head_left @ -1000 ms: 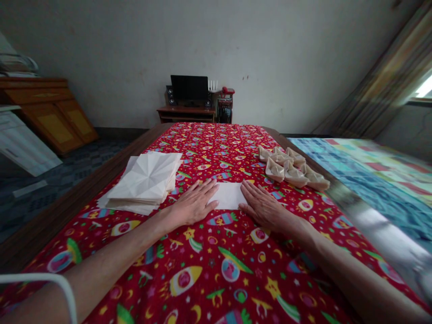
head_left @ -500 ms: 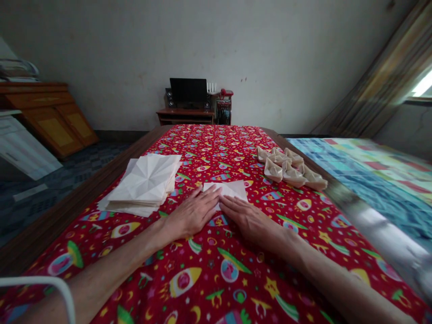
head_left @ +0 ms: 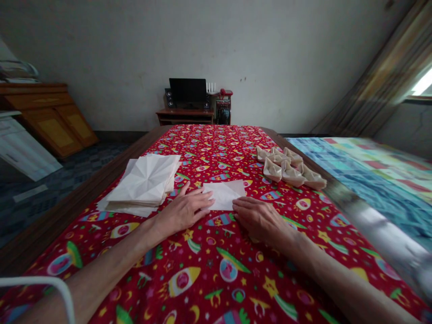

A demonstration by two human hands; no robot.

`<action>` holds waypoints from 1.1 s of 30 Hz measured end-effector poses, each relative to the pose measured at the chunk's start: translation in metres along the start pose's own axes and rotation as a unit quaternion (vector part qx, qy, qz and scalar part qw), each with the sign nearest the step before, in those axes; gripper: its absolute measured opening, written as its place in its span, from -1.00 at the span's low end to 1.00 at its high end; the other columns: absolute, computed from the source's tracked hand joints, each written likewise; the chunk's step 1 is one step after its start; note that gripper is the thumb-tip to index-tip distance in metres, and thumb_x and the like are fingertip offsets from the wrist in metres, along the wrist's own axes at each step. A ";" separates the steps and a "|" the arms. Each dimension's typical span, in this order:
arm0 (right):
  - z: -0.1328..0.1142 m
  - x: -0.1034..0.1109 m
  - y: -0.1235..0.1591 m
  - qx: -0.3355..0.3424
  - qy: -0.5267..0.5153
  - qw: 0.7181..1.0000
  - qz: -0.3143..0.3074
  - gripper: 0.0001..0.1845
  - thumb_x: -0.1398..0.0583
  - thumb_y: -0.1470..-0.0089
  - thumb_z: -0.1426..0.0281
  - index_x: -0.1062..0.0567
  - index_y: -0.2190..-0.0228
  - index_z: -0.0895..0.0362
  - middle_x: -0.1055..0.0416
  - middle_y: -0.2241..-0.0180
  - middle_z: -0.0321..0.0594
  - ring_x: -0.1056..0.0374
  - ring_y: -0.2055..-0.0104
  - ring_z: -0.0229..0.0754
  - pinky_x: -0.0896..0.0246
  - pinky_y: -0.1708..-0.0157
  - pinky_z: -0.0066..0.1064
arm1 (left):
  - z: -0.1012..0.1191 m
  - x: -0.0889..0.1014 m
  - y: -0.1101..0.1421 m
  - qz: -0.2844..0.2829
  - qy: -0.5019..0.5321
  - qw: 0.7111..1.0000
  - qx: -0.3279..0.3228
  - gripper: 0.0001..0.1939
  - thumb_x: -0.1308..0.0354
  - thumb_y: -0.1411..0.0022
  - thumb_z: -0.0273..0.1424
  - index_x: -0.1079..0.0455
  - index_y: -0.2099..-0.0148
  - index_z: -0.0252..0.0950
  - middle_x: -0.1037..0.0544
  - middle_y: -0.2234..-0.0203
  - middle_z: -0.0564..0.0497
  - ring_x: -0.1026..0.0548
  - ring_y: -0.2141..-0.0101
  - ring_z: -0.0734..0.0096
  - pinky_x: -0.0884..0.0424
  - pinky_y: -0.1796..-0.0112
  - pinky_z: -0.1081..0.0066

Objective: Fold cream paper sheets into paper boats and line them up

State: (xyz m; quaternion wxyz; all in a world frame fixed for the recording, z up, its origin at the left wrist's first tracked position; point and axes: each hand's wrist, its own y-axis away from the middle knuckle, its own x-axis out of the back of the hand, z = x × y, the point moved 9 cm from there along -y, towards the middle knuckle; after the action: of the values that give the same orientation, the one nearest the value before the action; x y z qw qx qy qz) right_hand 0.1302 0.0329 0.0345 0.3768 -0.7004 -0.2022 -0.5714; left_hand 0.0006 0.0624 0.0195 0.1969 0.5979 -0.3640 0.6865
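A small folded sheet of white paper [head_left: 224, 193] lies flat on the red patterned cloth, its long side running left to right. My left hand [head_left: 187, 208] rests palm down at the paper's left end, fingers stretched and apart, fingertips on its edge. At the lower right corner is my right hand [head_left: 258, 218], its fingers extended side by side and touching the paper; the thumb is hidden. To the left sits a stack of creased white paper sheets [head_left: 145, 177], fold lines radiating from the centre of the top one. Several folded paper boat-like shapes [head_left: 292, 173] are grouped at the right.
The red cloth [head_left: 216, 279] covers a long dark-edged table. A white curved tube [head_left: 43, 281] crosses the lower left. Beyond the far end stand a monitor [head_left: 188, 91] and speakers on a desk; a bed [head_left: 381, 180] is at the right.
My hands have slid apart from the middle of the paper, the left one to the left and the right one to the right, uncovering most of the folded sheet.
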 end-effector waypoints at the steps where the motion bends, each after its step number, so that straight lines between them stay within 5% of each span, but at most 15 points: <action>1: 0.001 0.002 -0.002 -0.012 0.010 1.000 0.000 -0.76 -0.01 -0.21 0.45 -0.48 0.29 0.15 -0.49 0.23 -0.08 -0.37 0.11 -0.13 -0.32 0.15 -0.33 | 0.002 0.003 -0.001 0.015 0.001 1.000 -0.010 -0.70 0.05 -0.35 -0.28 -0.36 -0.05 -0.13 -0.42 -0.07 0.02 -0.32 -0.11 0.29 0.05 -0.18 -0.03; 8: -0.001 -0.001 -0.006 -0.013 0.082 0.996 -0.040 -0.86 -0.07 -0.18 0.50 -0.44 0.30 0.19 -0.45 0.32 -0.11 -0.34 0.23 -0.16 -0.25 0.29 -0.40 | 0.026 0.018 -0.002 0.077 -0.027 0.989 -0.120 -0.78 0.08 -0.34 -0.47 -0.38 0.11 -0.33 -0.53 0.18 -0.06 -0.47 0.13 0.38 -0.34 -0.01 0.27; 14: 0.005 0.000 -0.004 -0.032 0.115 0.993 0.003 -0.81 -0.04 -0.16 0.54 -0.45 0.33 0.20 -0.47 0.29 -0.08 -0.37 0.24 -0.15 -0.27 0.26 -0.39 | 0.033 0.024 -0.004 0.101 -0.036 0.989 -0.102 -0.80 0.08 -0.33 -0.48 -0.37 0.24 -0.33 -0.52 0.37 -0.03 -0.49 0.25 0.36 -0.42 0.13 0.31; 19: 0.025 0.014 0.003 -0.059 0.095 0.989 0.092 -0.74 0.00 -0.17 0.53 -0.48 0.31 0.18 -0.51 0.25 -0.09 -0.41 0.24 -0.17 -0.28 0.23 -0.38 | 0.033 0.026 -0.004 0.115 0.026 0.991 -0.069 -0.79 -0.04 -0.29 -0.37 -0.30 0.05 -0.31 -0.51 0.16 -0.08 -0.46 0.10 0.32 -0.40 0.06 0.29; 25: 0.052 0.016 0.010 -0.040 -0.035 0.982 0.179 -0.76 -0.04 -0.19 0.42 -0.52 0.28 0.09 -0.54 0.22 -0.18 -0.43 0.16 -0.19 -0.29 0.11 -0.31 | 0.025 0.023 -0.004 0.124 0.020 0.990 -0.068 -0.66 -0.02 -0.27 -0.47 -0.28 -0.10 -0.26 -0.45 -0.01 -0.08 -0.36 -0.06 0.30 -0.33 -0.04 0.23; 29: 0.050 0.012 0.006 -0.032 -0.005 0.989 0.144 -0.77 -0.06 -0.19 0.41 -0.52 0.30 0.07 -0.49 0.13 -0.16 -0.39 0.07 -0.13 -0.21 0.02 -0.19 | 0.031 0.029 -0.001 0.153 -0.032 0.983 -0.094 -0.76 0.01 -0.30 -0.49 -0.38 0.03 -0.29 -0.51 0.08 -0.06 -0.41 0.01 0.26 -0.37 0.03 0.22; 33: 0.020 0.019 0.003 -0.044 0.108 0.988 0.100 -0.78 -0.08 -0.17 0.41 -0.50 0.22 0.14 -0.39 0.02 0.01 -0.28 0.00 0.05 -0.21 0.12 -0.10 | 0.044 0.030 0.000 0.128 -0.073 0.983 -0.106 -0.79 0.02 -0.29 -0.51 -0.37 0.08 -0.34 -0.54 0.20 -0.07 -0.48 0.17 0.29 -0.42 0.14 0.26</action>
State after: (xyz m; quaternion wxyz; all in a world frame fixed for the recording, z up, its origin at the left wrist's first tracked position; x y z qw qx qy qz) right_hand 0.1504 0.0427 0.0505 0.4208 -0.6669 -0.0636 -0.6117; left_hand 0.0244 0.0249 0.0492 0.1428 0.5707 -0.5220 0.6176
